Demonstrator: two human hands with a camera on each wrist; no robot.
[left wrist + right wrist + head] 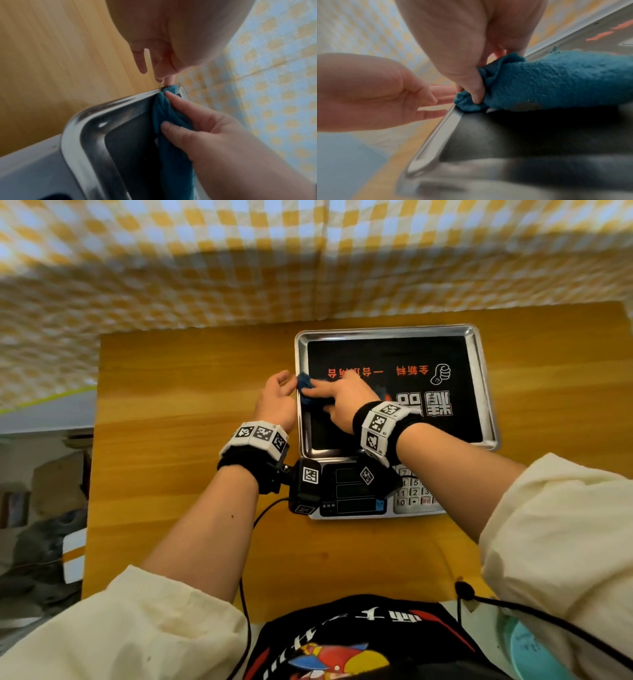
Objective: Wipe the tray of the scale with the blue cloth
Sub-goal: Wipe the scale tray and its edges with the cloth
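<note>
The scale's steel tray carries a black sticker with red and white print. A bunched blue cloth lies at the tray's left rim. My right hand presses it down, with the thumb and fingers pinching the cloth at the rim. My left hand hovers just outside the left rim with fingers straight and relaxed. It holds nothing, and its fingertips are close to the cloth's end.
The scale's display and keypad face me, partly hidden by the wrist cameras. The scale stands on a wooden table. A yellow checked cloth hangs behind the table. Clutter lies on the floor at left.
</note>
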